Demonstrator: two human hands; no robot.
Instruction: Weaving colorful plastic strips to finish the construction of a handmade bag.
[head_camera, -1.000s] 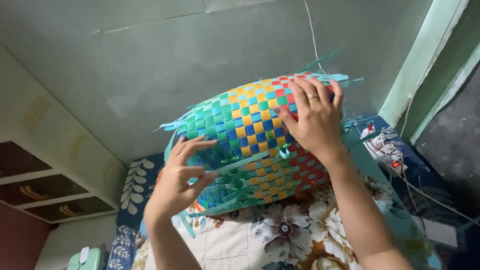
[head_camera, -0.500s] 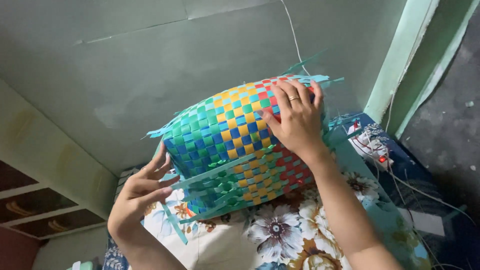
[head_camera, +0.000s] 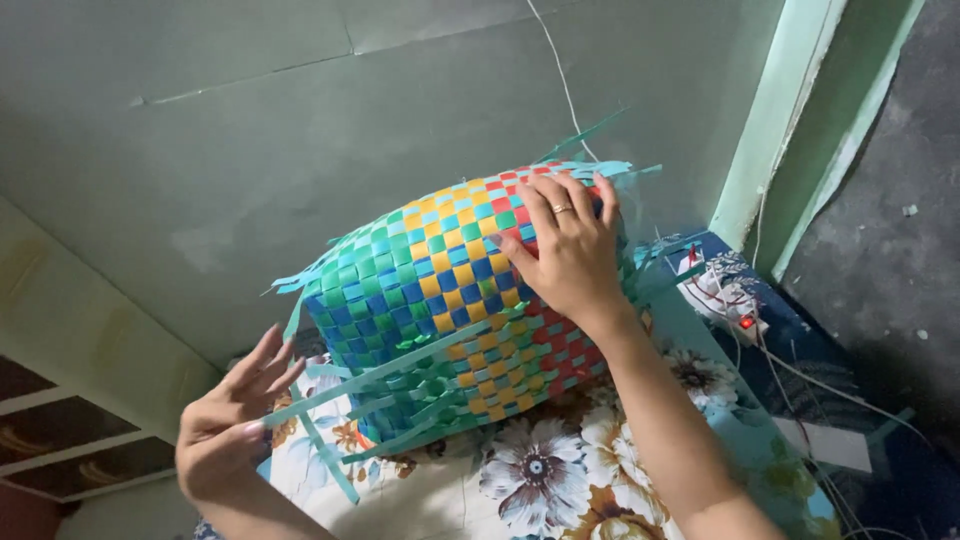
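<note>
A woven basket of flat plastic strips in green, blue, yellow and red lies on its side over a floral cloth. My right hand, with a ring on one finger, presses flat on its upper right side. My left hand is at the lower left, fingers spread, pinching the end of a loose teal strip that runs out from the basket's lower weave. More loose strip ends stick out at the basket's rim and left edge.
A green wall fills the upper part of the view. A power strip with a lit red switch and white cables lies at the right. Dark floor shows at the far right. Wooden shelves sit at the lower left.
My left hand came off the basket's side and moved down and left, drawing a teal strip outward. My right hand stayed pressed on the basket's top.
</note>
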